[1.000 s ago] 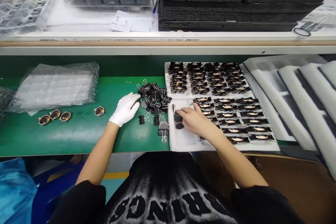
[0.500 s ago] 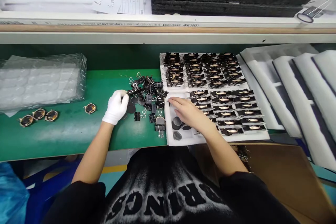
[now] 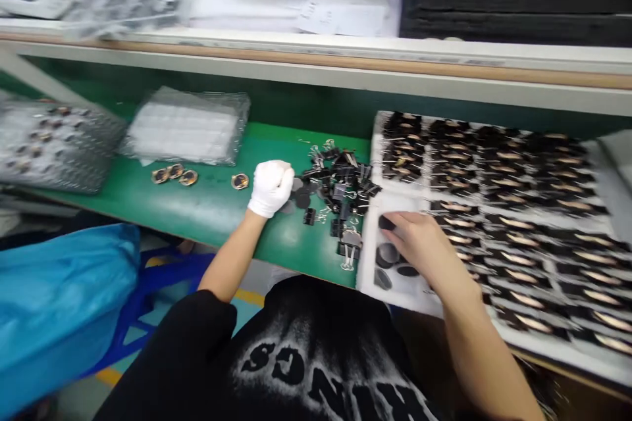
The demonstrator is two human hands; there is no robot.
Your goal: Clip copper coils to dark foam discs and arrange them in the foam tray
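White cotton covers the left hand [image 3: 270, 187], fisted at the edge of the binder clip pile [image 3: 338, 185]; what it grips is hidden. The bare right hand [image 3: 419, 243] pinches a dark disc [image 3: 386, 223] over the foam tray [image 3: 368, 256]. Snagged clip wires could scatter the pile.

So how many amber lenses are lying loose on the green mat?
4: three lenses in a row at, and one apart beside the gloved left hand. None seem hidden.
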